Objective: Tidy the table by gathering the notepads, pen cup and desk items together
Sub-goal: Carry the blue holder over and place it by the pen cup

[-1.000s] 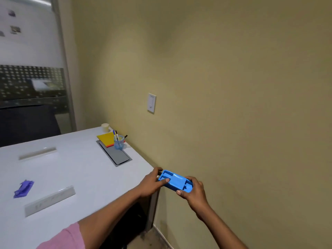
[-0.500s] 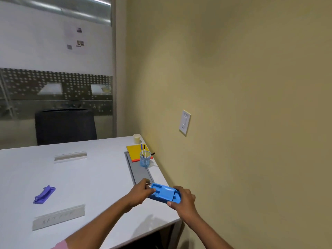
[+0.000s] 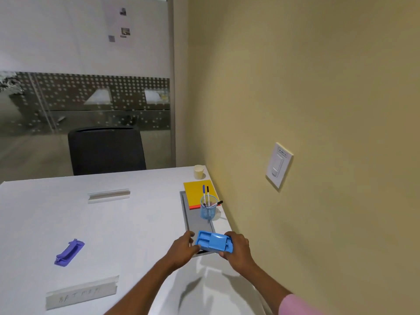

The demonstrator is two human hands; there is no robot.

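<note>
I hold a blue plastic desk tray (image 3: 213,243) between both hands, low over the near end of the grey panel (image 3: 193,220) set in the white table (image 3: 127,228). My left hand (image 3: 181,248) grips its left end and my right hand (image 3: 237,250) its right end. Beyond it a clear blue pen cup (image 3: 208,209) with pens stands on the panel. Behind the cup lies a yellow notepad (image 3: 196,193) on a red one. A purple clip-like item (image 3: 69,253) lies at the table's left.
A small paper cup (image 3: 198,171) stands in the far corner by the yellow wall (image 3: 318,110). Two clear name plates (image 3: 108,195) (image 3: 81,293) sit on the table. A black chair (image 3: 105,150) is behind the far edge. A wall switch (image 3: 279,165) is at the right.
My hands have carried the blue tray from beside the table's corner to over the grey panel, nearer the pen cup. My view has swung left and closer.
</note>
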